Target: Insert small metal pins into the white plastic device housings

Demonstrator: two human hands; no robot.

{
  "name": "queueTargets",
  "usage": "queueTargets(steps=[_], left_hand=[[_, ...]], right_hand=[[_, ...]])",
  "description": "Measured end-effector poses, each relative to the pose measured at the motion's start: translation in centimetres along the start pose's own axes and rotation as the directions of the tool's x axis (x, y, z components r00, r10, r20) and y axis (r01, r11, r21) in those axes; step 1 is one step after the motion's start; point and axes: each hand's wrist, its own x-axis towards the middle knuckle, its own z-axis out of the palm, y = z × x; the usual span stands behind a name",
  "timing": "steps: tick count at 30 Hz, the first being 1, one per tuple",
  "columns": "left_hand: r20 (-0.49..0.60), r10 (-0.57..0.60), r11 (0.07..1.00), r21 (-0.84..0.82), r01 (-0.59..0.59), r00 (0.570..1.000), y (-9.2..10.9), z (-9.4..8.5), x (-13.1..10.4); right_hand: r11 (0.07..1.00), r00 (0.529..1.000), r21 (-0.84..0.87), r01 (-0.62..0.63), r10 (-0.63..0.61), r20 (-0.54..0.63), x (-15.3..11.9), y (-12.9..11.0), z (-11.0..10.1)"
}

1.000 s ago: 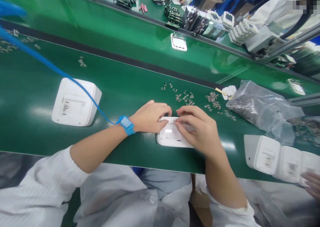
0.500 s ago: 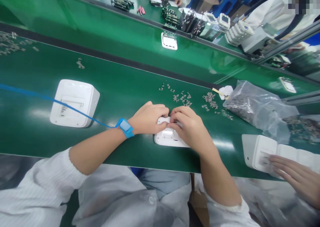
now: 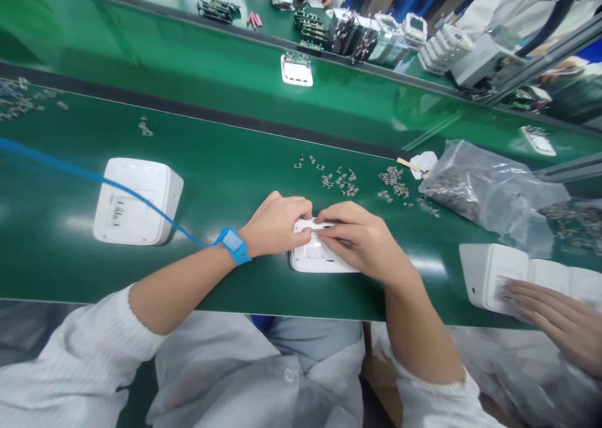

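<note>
A white plastic housing (image 3: 308, 260) lies on the green bench in front of me, its recessed face up. My left hand (image 3: 278, 226) grips its far left corner, thumb on top and fingers curled over the edge. A blue wrist strap with a cord circles my left wrist. My right hand (image 3: 360, 238) bends over the housing's right side, thumb and fingertips drawn together at the recess near the left thumb. Whatever lies between those fingertips is too small and hidden to make out. Small metal clips (image 3: 345, 182) are scattered just beyond my hands.
Another white housing (image 3: 134, 199) stands at left, under the blue cord (image 3: 150, 203). At right are a clear bag of metal parts (image 3: 463, 186) and a row of white housings (image 3: 510, 268) touched by a co-worker's hand (image 3: 555, 321). Circuit boards (image 3: 310, 29) stand behind the raised green strip.
My right hand's fingers have straightened somewhat and tilted lower over the housing. My left hand keeps its hold. The white part on the far green strip has shifted left.
</note>
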Motion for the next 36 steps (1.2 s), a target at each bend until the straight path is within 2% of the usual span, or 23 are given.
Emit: queueTargets(steps=[7,9,12,15,18,21,23,24,25,26,27,28,29,31,33,36], left_hand=[[-0.086,0.037,0.987,0.156,-0.023,0.996,0.4,1.1,-0.5],[-0.089,0.053,0.982,0.184,-0.036,0.995,0.3,1.3,-0.5],[-0.06,0.052,0.984,0.174,-0.04,0.997,-0.1,1.2,-0.4],[-0.025,0.03,0.982,0.185,-0.025,0.999,0.1,1.1,-0.3],[0.0,-0.001,0.977,0.212,0.001,1.0,1.0,0.9,-0.5],[0.039,-0.055,0.994,0.096,0.051,0.998,1.5,-0.2,-0.6],[0.074,-0.09,0.995,-0.031,0.092,0.993,0.8,-2.7,-0.6],[0.072,-0.111,0.992,-0.054,0.115,0.991,0.0,-4.5,-0.7],[0.025,-0.137,0.99,-0.026,0.137,0.99,-1.0,-6.8,-0.9],[-0.073,-0.176,0.98,0.082,0.182,0.982,-2.2,-9.3,-1.2],[-0.173,-0.223,0.938,0.232,0.259,0.959,-3.7,-11.9,-1.6],[-0.264,-0.282,0.846,0.385,0.368,0.923,-5.3,-14.5,-2.2],[-0.33,-0.362,0.715,0.502,0.487,0.872,-6.9,-16.9,-2.9],[-0.378,-0.435,0.598,0.558,0.576,0.817,-9.7,-20.5,-4.3],[-0.36,-0.468,0.534,0.612,0.583,0.807,-11.5,-22.4,-5.7],[-0.289,-0.462,0.493,0.702,0.514,0.838,-12.6,-22.7,-6.9]], right_hand=[[0.998,1.0,-0.058,0.004,-0.005,-0.017,0.1,-0.2,0.3],[0.995,0.999,-0.091,-0.043,0.04,-0.034,0.2,-0.3,0.3],[0.981,0.997,-0.179,-0.078,0.081,0.007,0.4,-0.6,0.5],[0.958,0.998,-0.284,-0.033,0.048,0.046,0.6,-0.9,0.8],[0.943,0.999,-0.331,0.032,-0.024,0.029,0.4,-0.9,1.0],[0.951,0.996,-0.3,0.069,-0.082,-0.031,-0.1,-0.2,1.5],[0.954,0.992,-0.289,0.084,-0.106,-0.063,-0.3,0.3,1.7],[0.951,0.99,-0.295,0.091,-0.118,-0.078,-0.3,0.4,1.8],[0.947,0.987,-0.308,0.095,-0.129,-0.093,-0.4,0.4,1.7],[0.941,0.984,-0.324,0.098,-0.139,-0.107,-0.4,0.4,1.7],[0.934,0.982,-0.343,0.103,-0.151,-0.114,-0.4,0.2,1.6],[0.926,0.98,-0.361,0.109,-0.161,-0.116,-0.4,0.1,1.4],[0.919,0.979,-0.377,0.114,-0.169,-0.115,-0.4,-0.1,1.3],[0.909,0.977,-0.399,0.122,-0.181,-0.114,-0.2,-0.3,1.1],[0.904,0.975,-0.41,0.123,-0.186,-0.119,0.0,-0.6,1.0],[0.902,0.974,-0.412,0.128,-0.193,-0.12,0.1,-0.7,1.0]])
